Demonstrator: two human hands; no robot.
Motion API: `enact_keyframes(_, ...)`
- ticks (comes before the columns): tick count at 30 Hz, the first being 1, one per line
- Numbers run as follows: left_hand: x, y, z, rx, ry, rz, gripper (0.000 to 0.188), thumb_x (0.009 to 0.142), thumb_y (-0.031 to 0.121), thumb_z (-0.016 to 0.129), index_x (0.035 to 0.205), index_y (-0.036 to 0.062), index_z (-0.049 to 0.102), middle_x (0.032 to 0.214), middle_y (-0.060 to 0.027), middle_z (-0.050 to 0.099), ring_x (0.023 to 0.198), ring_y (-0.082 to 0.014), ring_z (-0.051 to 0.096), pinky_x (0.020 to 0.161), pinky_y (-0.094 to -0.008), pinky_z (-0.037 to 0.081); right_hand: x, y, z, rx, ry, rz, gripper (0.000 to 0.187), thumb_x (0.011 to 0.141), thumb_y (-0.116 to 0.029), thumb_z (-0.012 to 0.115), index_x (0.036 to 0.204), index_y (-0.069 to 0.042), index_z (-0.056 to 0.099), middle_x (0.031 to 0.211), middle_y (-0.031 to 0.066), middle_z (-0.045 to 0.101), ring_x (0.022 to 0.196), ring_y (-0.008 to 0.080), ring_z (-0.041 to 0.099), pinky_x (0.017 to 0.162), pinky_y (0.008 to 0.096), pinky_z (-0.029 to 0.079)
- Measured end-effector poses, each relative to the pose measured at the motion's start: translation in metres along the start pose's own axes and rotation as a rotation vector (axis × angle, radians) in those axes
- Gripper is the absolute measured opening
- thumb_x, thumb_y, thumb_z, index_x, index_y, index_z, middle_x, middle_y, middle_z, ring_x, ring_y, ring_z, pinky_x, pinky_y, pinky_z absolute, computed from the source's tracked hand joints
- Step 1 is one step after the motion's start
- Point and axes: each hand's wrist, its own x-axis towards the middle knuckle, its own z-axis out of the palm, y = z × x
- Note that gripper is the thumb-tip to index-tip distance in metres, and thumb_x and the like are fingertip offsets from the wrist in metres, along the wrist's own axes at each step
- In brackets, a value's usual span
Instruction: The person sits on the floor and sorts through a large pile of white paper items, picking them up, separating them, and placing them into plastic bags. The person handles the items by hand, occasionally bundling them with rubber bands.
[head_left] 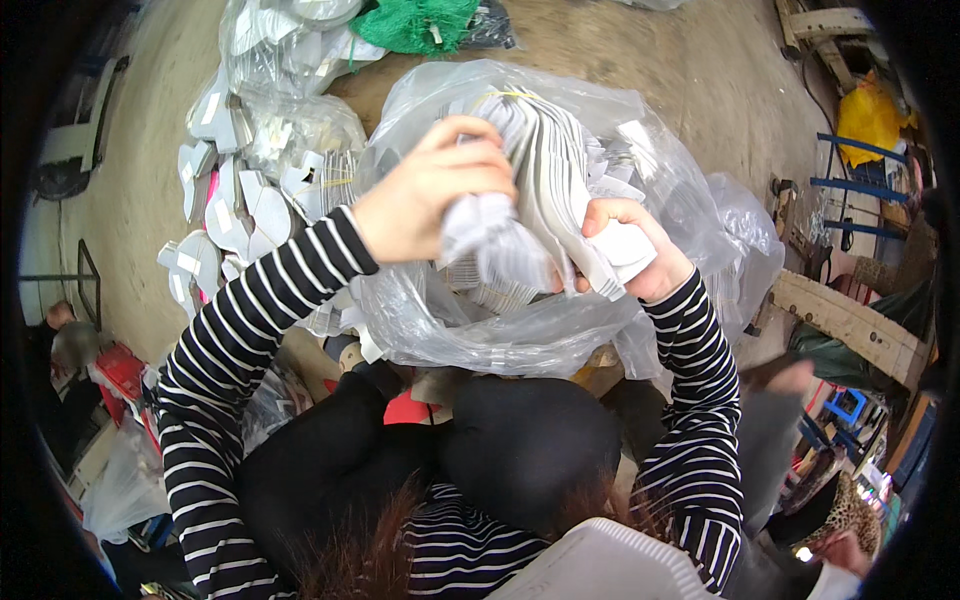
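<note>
In front of me a large clear plastic bag [430, 335] stands with its mouth spread wide, full of stacked grey-white cut pieces. My left hand [435, 190] is curled over the bag's left side, closed on a small bundle of thin grey-white pieces [490, 235] that is blurred by motion. My right hand [640, 250] grips the lower end of a long, curved stack of flat pieces [560, 160], thumb on top. A yellow band [505, 95] crosses this stack's far end. Whether the two bundles are joined under my left hand is hidden.
Left of the bag, several bundles of grey cut pieces [235, 215] lie on the floor. Further back are filled clear bags [280, 40] and a green mesh sack [415, 22]. At right stand a wooden beam [850, 325] and a yellow bag [870, 120]. Another person [70, 340] sits far left.
</note>
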Motion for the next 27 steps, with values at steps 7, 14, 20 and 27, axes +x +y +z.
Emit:
enact_keyframes(7,-0.006,-0.029,-0.021,-0.334,0.061,-0.101,0.031,0.065,0.012,0.080,0.088,0.0044,0.061,0.098,-0.0083,0.062,0.107,-0.0290,0.059,0.111,-0.0476,0.039,0.005,-0.004,-0.013,-0.029,-0.135,0.001,0.065,0.077,-0.024,0.050,0.127,0.018,0.049,0.060,0.0084,0.049,0.049,0.0155,0.039,0.045,0.0271,0.031)
enact_keyframes(14,-0.005,-0.042,-0.024,-0.461,0.091,-0.104,0.035,0.063,0.013,0.082,0.089,0.0051,0.060,0.097,-0.0074,0.061,0.105,-0.0246,0.059,0.115,-0.0490,0.035,0.013,-0.006,-0.021,0.063,-0.267,0.036,0.049,0.081,-0.024,0.054,0.116,0.011,0.058,0.066,0.0072,0.051,0.054,0.0151,0.044,0.049,0.0262,0.037)
enact_keyframes(20,-0.005,-0.043,-0.023,-0.469,0.082,-0.111,0.034,0.064,0.013,0.082,0.088,0.0053,0.060,0.098,-0.0075,0.062,0.105,-0.0247,0.059,0.115,-0.0493,0.035,0.012,-0.004,-0.021,0.100,-0.209,0.032,0.038,0.082,-0.024,0.054,0.105,0.006,0.060,0.067,0.0080,0.052,0.054,0.0154,0.045,0.048,0.0268,0.038)
enact_keyframes(27,-0.006,-0.037,-0.025,-0.422,0.029,-0.137,0.031,0.065,0.013,0.081,0.087,0.0064,0.059,0.100,-0.0074,0.062,0.112,-0.0271,0.057,0.113,-0.0463,0.036,0.014,0.000,-0.022,0.096,-0.230,0.006,0.036,0.081,-0.022,0.056,0.105,0.005,0.060,0.067,0.0092,0.053,0.054,0.0148,0.045,0.048,0.0271,0.037)
